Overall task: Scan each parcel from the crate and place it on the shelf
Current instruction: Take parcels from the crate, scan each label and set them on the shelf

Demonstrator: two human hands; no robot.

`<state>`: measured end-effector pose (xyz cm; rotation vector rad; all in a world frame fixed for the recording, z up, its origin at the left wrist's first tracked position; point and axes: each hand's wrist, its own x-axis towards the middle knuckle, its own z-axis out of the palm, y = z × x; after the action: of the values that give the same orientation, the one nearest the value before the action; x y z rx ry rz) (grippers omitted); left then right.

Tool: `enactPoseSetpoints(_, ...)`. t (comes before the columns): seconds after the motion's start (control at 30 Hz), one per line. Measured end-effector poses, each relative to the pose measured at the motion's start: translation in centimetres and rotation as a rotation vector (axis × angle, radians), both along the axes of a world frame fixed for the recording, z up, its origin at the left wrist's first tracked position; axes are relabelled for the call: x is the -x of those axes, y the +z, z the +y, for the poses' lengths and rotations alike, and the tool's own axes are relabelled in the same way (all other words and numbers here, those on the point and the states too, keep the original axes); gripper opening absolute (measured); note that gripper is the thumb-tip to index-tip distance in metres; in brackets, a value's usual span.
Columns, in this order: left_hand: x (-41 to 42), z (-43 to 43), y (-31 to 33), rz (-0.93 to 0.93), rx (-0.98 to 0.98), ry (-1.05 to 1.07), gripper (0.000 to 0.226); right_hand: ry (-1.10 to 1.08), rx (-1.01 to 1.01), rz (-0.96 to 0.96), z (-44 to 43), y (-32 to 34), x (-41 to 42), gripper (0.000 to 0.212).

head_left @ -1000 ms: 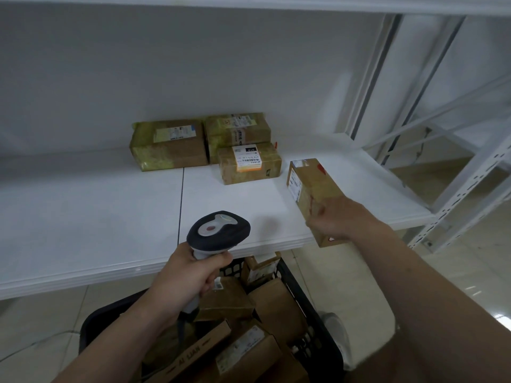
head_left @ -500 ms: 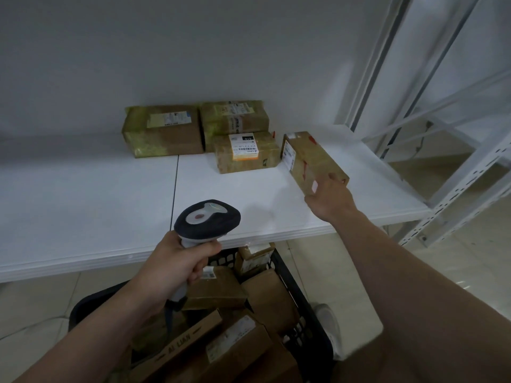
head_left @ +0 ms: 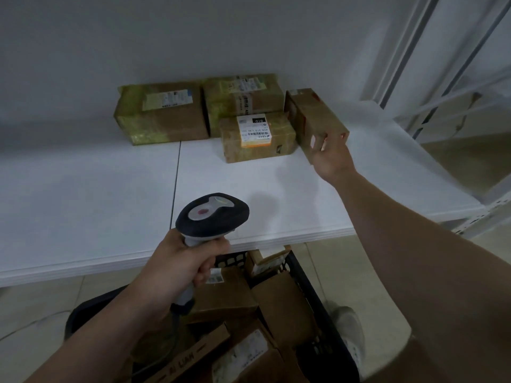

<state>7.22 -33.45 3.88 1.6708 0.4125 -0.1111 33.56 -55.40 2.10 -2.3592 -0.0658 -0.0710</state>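
A brown cardboard parcel [head_left: 312,114] lies on the white shelf [head_left: 249,194], right beside three other parcels: a large one [head_left: 163,114], one at the back [head_left: 243,95] and one with an orange-edged label [head_left: 257,136]. My right hand [head_left: 331,158] touches the brown parcel's near end with straight fingers. My left hand [head_left: 177,269] grips a black and grey barcode scanner [head_left: 213,217] by its handle, over the shelf's front edge. Below it stands the black crate [head_left: 312,294] with several cardboard parcels [head_left: 229,294] inside.
A grey wall closes the shelf at the back. White metal uprights and braces [head_left: 414,51] of the rack rise at the right. The scanner's cable hangs down into the crate. A light shoe [head_left: 348,327] stands on the tiled floor right of the crate.
My right hand carried the brown parcel from the shelf's front edge to the back, setting it beside the labelled parcel. Its fingers went from gripping to straight. The scanner hand stayed put.
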Motion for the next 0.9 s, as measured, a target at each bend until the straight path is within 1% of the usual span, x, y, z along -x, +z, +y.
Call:
enactPoseSetpoints(0.13,-1.3,0.5,-0.7,0.000,0.016,0.027,0.033,0.029,-0.079,0.004,1.3,-0.8,-2.7,0.048)
enactPoseSetpoints(0.23,-1.9,1.0,-1.1,0.004,0.028,0.026,0.032,0.050,-0.111,-0.022,2.0,-1.5,-3.9,0.046)
enactPoseSetpoints(0.3,-2.1,1.2,-1.3,-0.003,0.038,0.034,0.029,0.066,-0.115,-0.033,2.4,-1.7,-4.5,0.047)
enactPoseSetpoints(0.37,-2.2,1.4,-1.7,0.001,0.049,0.040,0.034,0.073,-0.100,-0.042,2.5,-1.7,-5.0,0.048)
enactPoseSetpoints(0.43,-2.4,1.4,-1.9,0.001,0.047,0.055,0.031,0.077,-0.096,-0.041,2.5,-1.7,-5.4,0.049)
enactPoseSetpoints(0.6,-2.3,1.1,-2.0,0.003,0.027,0.046,0.026,0.126,-0.138,-0.024,1.9,-2.1,-6.2,0.059)
enactPoseSetpoints(0.67,-2.1,1.1,-1.8,0.008,0.011,0.028,0.035,0.155,-0.155,-0.014,1.6,-2.3,-6.3,0.061)
enactPoseSetpoints(0.7,-2.0,1.1,-1.7,0.009,0.011,0.024,0.034,0.167,-0.160,-0.009,1.6,-2.3,-6.2,0.061)
enactPoseSetpoints(0.77,-1.4,1.2,-1.3,0.003,0.019,0.029,0.027,0.175,-0.169,-0.018,1.6,-2.4,-5.8,0.060)
enactPoseSetpoints(0.83,-0.9,1.4,-0.9,0.003,0.011,0.047,0.022,0.138,-0.170,-0.064,1.8,-2.3,-5.0,0.058)
enactPoseSetpoints(0.9,-0.2,1.7,-0.4,0.003,-0.014,0.047,0.022,0.102,-0.168,-0.126,2.3,-1.9,-3.2,0.046)
